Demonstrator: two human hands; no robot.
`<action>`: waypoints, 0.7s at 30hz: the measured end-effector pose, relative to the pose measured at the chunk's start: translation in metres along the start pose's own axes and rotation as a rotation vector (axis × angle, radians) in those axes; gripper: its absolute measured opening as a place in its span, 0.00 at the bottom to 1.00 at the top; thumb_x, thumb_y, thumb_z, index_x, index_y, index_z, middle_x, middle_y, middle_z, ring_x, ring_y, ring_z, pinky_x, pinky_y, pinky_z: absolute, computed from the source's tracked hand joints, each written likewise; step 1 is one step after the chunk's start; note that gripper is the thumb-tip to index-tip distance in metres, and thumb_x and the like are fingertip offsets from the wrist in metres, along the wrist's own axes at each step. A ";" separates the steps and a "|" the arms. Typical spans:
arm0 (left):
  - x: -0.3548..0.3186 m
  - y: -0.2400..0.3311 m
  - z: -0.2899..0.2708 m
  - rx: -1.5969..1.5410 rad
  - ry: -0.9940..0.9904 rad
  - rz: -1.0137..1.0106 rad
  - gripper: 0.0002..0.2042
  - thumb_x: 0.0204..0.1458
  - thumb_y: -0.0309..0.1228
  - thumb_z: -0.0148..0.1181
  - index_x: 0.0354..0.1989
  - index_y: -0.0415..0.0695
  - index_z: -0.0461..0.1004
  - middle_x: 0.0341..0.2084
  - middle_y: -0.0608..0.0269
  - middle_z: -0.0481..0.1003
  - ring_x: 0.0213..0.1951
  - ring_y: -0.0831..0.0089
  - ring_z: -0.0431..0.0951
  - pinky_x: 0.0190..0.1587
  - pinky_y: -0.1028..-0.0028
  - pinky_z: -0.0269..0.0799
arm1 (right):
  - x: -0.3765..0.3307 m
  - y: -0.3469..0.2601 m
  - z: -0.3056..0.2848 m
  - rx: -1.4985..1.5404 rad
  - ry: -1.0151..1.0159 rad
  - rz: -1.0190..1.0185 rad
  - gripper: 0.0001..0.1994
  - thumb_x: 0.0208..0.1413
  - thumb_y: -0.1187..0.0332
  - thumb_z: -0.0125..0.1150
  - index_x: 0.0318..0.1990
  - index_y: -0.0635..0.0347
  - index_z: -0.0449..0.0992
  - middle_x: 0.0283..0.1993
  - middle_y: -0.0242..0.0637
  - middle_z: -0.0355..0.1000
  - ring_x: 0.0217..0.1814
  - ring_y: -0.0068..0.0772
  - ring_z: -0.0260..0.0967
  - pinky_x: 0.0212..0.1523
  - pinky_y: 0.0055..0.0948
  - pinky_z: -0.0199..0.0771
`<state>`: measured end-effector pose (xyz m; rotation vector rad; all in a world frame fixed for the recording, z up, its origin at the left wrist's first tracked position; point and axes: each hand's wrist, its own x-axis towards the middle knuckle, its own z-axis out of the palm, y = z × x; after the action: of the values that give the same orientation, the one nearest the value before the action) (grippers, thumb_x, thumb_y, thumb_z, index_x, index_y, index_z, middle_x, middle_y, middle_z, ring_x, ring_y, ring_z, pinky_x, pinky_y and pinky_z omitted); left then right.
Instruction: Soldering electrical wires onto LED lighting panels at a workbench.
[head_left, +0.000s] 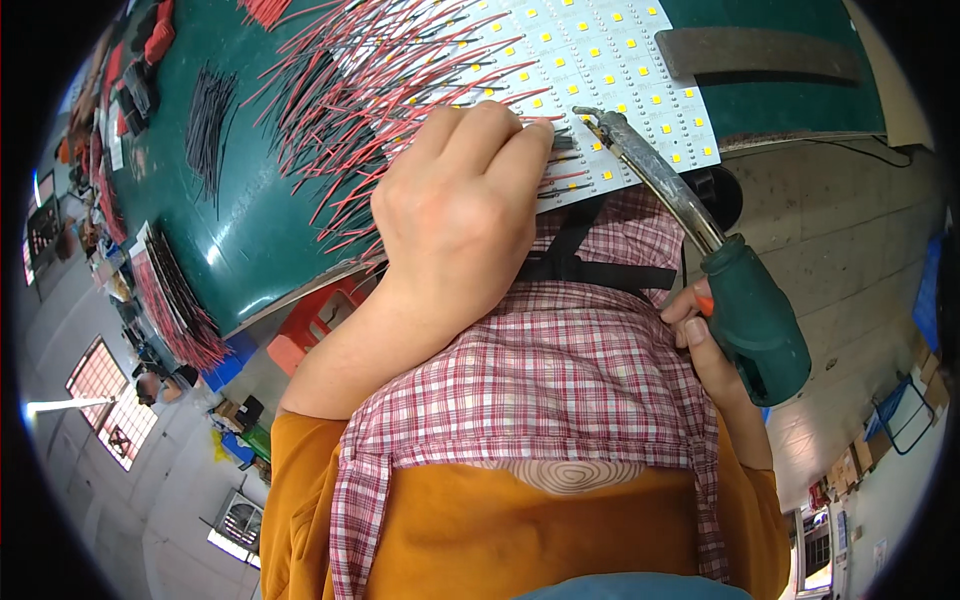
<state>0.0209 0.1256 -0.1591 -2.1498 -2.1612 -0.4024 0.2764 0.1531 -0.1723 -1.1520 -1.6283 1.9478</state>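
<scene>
Green bench mat (250,230) carries a white LED panel (600,60) fringed with red wires (370,90). Left hand (460,200) presses curled fingertips on the panel's near edge. Right hand (705,335) grips a green-handled soldering iron (700,240), tip at the edge.

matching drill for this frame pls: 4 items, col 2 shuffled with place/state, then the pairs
Column 1
1. green-handled soldering iron with metal shaft
2. white LED panel with yellow chips
3. loose bundle of thin black wires
4. dark flat rectangular bar

Column 2
A. lying alone on the green mat, left of the red wires
B. gripped in the right hand, tip at the panel
C. on the mat's far right, beyond the panel
D. pressed under the left hand

Pairs: 1-B, 2-D, 3-A, 4-C
</scene>
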 end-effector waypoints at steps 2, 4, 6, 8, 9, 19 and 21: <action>0.001 -0.008 0.003 -0.112 0.187 0.067 0.10 0.35 0.23 0.58 0.31 0.43 0.77 0.25 0.67 0.71 0.28 0.69 0.72 0.26 0.72 0.69 | 0.001 0.000 0.000 -0.048 -0.006 -0.069 0.03 0.51 0.79 0.55 0.32 0.63 0.74 0.30 0.35 0.74 0.31 0.25 0.71 0.33 0.23 0.71; 0.003 -0.008 -0.001 -0.116 0.139 0.037 0.11 0.36 0.22 0.58 0.31 0.44 0.77 0.25 0.66 0.71 0.29 0.69 0.72 0.27 0.71 0.70 | 0.004 -0.007 0.005 -0.016 0.023 -0.026 0.03 0.50 0.79 0.55 0.32 0.63 0.74 0.29 0.35 0.73 0.31 0.25 0.71 0.32 0.23 0.71; 0.007 -0.012 0.004 -0.076 0.130 0.031 0.10 0.35 0.22 0.57 0.31 0.44 0.77 0.24 0.66 0.71 0.29 0.69 0.72 0.26 0.72 0.69 | 0.007 -0.009 0.004 0.017 0.048 0.009 0.03 0.50 0.79 0.56 0.31 0.63 0.74 0.28 0.35 0.73 0.30 0.26 0.71 0.32 0.23 0.71; 0.007 -0.010 0.006 -0.058 0.122 0.023 0.10 0.35 0.22 0.57 0.30 0.44 0.77 0.24 0.66 0.70 0.28 0.69 0.72 0.26 0.72 0.69 | 0.008 -0.006 0.000 -0.007 -0.023 0.056 0.03 0.50 0.79 0.57 0.32 0.62 0.75 0.28 0.35 0.74 0.30 0.27 0.71 0.32 0.23 0.71; 0.007 -0.010 0.007 -0.042 0.113 0.017 0.10 0.35 0.23 0.57 0.30 0.44 0.77 0.23 0.66 0.70 0.28 0.70 0.72 0.25 0.73 0.69 | 0.008 -0.004 0.000 -0.008 -0.024 0.059 0.03 0.50 0.79 0.57 0.32 0.62 0.75 0.28 0.35 0.74 0.30 0.27 0.71 0.32 0.23 0.71; 0.008 -0.008 0.008 -0.038 0.102 0.019 0.11 0.34 0.23 0.58 0.30 0.43 0.77 0.23 0.66 0.69 0.27 0.70 0.71 0.23 0.74 0.68 | 0.009 -0.007 -0.002 -0.373 -0.020 -0.079 0.05 0.47 0.78 0.59 0.32 0.59 0.76 0.29 0.31 0.76 0.32 0.29 0.73 0.33 0.23 0.72; 0.007 -0.009 0.008 -0.031 0.103 0.024 0.11 0.34 0.23 0.58 0.30 0.42 0.77 0.23 0.65 0.69 0.27 0.69 0.72 0.23 0.74 0.68 | 0.009 -0.007 -0.002 -0.374 -0.002 -0.055 0.05 0.47 0.78 0.59 0.32 0.59 0.76 0.29 0.31 0.76 0.32 0.30 0.73 0.33 0.23 0.72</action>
<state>0.0128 0.1349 -0.1666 -2.1186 -2.0863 -0.5362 0.2707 0.1629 -0.1693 -1.2186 -2.0624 1.6529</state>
